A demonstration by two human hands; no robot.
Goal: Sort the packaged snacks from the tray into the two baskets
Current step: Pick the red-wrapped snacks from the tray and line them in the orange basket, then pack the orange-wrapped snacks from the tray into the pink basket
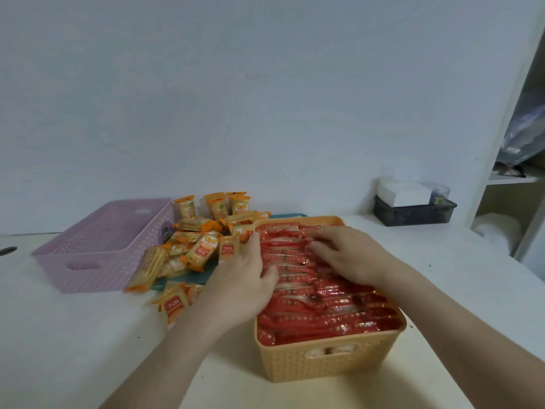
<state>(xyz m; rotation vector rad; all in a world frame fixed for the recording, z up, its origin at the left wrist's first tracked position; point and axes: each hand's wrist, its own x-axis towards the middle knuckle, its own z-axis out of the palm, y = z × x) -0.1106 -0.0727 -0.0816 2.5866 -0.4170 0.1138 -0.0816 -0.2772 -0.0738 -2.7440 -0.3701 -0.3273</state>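
Note:
An orange woven basket (330, 360) stands in front of me, packed with rows of red snack packets (333, 311). My left hand (244, 286) lies at the basket's left rim, fingers stretched along the packets' left ends. My right hand (351, 255) rests palm down on the far rows, its fingers pressing on the red packets. A pile of orange-yellow snack packets (194, 240) covers a teal tray (188, 280) left of the basket. A pink woven basket (97, 249) sits further left, with no packets showing in it.
One orange-yellow packet (174, 304) lies on the white table near my left forearm. A dark box with white tissues (413, 209) stands at the back right by the wall. White shelving (513, 178) rises at the far right. A dark object (7, 250) pokes in at the left edge.

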